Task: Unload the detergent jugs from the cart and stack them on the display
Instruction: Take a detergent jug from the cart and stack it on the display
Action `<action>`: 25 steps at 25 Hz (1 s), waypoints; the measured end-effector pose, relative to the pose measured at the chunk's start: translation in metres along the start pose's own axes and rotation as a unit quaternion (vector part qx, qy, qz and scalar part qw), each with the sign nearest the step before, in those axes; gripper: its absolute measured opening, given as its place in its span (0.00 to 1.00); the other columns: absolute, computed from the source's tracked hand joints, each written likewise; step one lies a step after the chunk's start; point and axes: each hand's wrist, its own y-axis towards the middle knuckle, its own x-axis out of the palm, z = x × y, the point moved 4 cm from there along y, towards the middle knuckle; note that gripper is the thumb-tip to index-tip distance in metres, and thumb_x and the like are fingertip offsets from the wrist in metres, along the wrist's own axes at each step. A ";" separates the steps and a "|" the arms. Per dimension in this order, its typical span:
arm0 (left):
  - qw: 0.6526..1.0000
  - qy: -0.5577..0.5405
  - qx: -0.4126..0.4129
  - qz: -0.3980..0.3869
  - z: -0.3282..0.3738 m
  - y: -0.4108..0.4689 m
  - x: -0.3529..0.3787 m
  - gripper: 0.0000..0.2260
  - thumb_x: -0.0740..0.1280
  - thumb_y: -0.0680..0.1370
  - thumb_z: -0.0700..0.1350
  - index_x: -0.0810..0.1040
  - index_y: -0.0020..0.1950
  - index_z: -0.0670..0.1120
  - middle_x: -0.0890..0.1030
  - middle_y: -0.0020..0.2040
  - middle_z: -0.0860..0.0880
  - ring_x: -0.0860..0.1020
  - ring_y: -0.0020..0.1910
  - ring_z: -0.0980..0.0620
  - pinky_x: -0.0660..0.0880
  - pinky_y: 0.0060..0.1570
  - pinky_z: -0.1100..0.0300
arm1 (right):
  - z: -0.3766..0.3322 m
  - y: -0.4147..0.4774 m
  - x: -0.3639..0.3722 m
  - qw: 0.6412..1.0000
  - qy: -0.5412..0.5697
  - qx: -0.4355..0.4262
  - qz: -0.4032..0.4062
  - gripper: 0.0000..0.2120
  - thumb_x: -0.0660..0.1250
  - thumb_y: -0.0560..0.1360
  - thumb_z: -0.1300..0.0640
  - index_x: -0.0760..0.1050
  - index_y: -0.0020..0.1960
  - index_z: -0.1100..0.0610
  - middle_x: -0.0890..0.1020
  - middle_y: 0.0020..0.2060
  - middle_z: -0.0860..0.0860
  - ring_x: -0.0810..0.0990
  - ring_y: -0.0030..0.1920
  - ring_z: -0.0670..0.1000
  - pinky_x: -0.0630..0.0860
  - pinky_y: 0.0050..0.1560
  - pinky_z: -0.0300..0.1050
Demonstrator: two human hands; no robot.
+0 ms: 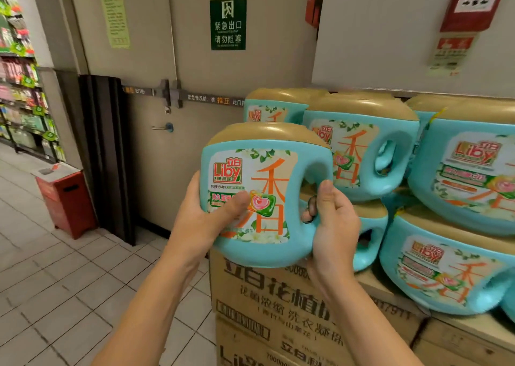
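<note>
I hold a turquoise detergent jug [267, 176] with a tan lid and a Liby label upright in the air, just left of the display. My left hand [203, 215] grips its lower left side, thumb across the label. My right hand [331, 220] grips the jug's handle at the right. Behind and to the right, several matching jugs [362, 148] stand stacked in two layers on cardboard cartons [281, 301]. The cart is out of view.
A grey emergency exit door [172, 92] with a push bar stands behind the display. A red box [67, 198] sits on the tiled floor at left, beside a black folded panel [108, 154]. Store shelves [22, 87] line the far left.
</note>
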 end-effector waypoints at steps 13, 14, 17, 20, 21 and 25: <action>0.989 -0.100 0.038 -0.106 -0.026 0.153 -0.058 0.37 0.82 0.50 0.62 0.77 0.53 0.50 0.86 0.49 0.48 0.86 0.44 0.47 0.81 0.35 0.58 | 0.003 0.043 0.090 0.961 -0.266 -0.072 0.019 0.15 0.67 0.72 0.38 0.79 0.52 0.46 0.80 0.51 0.52 0.78 0.54 0.49 0.76 0.56 0.54; 0.987 -0.110 0.043 -0.113 -0.024 0.162 -0.057 0.36 0.82 0.50 0.63 0.77 0.53 0.51 0.86 0.49 0.49 0.86 0.44 0.48 0.81 0.35 0.59 | -0.002 0.047 0.092 0.959 -0.276 -0.066 0.011 0.18 0.69 0.68 0.36 0.80 0.52 0.46 0.81 0.51 0.52 0.79 0.54 0.51 0.76 0.56 0.55; 0.981 -0.123 0.074 -0.131 -0.021 0.185 -0.051 0.37 0.82 0.54 0.61 0.76 0.57 0.49 0.86 0.50 0.50 0.85 0.46 0.49 0.81 0.36 0.60 | -0.015 0.058 0.096 0.947 -0.309 -0.079 0.022 0.21 0.73 0.65 0.37 0.80 0.54 0.45 0.83 0.52 0.49 0.81 0.55 0.49 0.77 0.57 0.55; 0.979 -0.130 0.080 -0.136 -0.032 0.196 -0.040 0.43 0.82 0.56 0.60 0.73 0.64 0.44 0.85 0.53 0.49 0.85 0.49 0.48 0.81 0.38 0.59 | -0.017 0.063 0.094 0.931 -0.345 -0.107 0.061 0.18 0.74 0.68 0.42 0.78 0.56 0.46 0.83 0.50 0.42 0.80 0.53 0.42 0.79 0.55 0.49; 0.979 -0.131 0.078 -0.134 -0.038 0.197 -0.037 0.44 0.81 0.56 0.60 0.72 0.65 0.44 0.85 0.53 0.50 0.85 0.49 0.48 0.81 0.39 0.59 | -0.015 0.062 0.093 0.923 -0.362 -0.111 0.074 0.18 0.73 0.69 0.43 0.77 0.57 0.46 0.83 0.49 0.41 0.80 0.52 0.40 0.79 0.54 0.47; 0.980 -0.125 0.080 -0.135 -0.057 0.204 -0.029 0.43 0.81 0.55 0.62 0.71 0.65 0.49 0.84 0.54 0.52 0.84 0.52 0.49 0.81 0.40 0.59 | -0.006 0.064 0.091 0.887 -0.434 -0.120 0.102 0.21 0.70 0.71 0.41 0.75 0.60 0.49 0.82 0.49 0.40 0.79 0.50 0.40 0.78 0.53 0.47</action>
